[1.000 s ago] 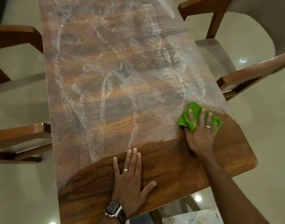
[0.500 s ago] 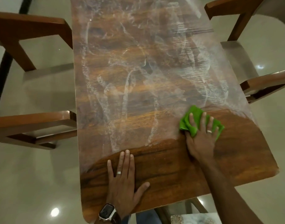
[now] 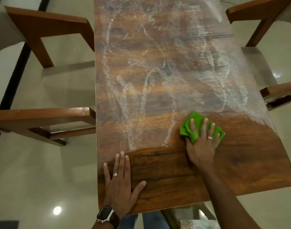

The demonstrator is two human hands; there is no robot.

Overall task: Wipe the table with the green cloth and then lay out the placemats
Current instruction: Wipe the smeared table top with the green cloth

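Worktop: a long wooden worktop (image 3: 158,182) with dark grain; its near end is bare and glossy, the rest is filmed with whitish streaks (image 3: 158,71).
Green cloth: the green cloth (image 3: 187,128) lies bunched on the worktop toward the right side, right at the line where the streaks meet the clean wood.
Right hand: the right hand (image 3: 201,146) presses down on the cloth, fingers spread across it with folds pushed up between them; its grip holds the cloth flat against the wood. A ring shows on one finger.
Left hand: the left hand (image 3: 120,184) lies palm down on the clean near end by the left edge, grip wide and empty, fingers together and thumb out. It wears a ring, and a smartwatch (image 3: 104,214) sits on the wrist.
Chairs: wooden armchairs with pale seats stand on either side, one at left (image 3: 42,116) and one at right (image 3: 280,93), arms close to the worktop edges.
Floor: pale glossy tiles (image 3: 42,179) with spots of reflected light.
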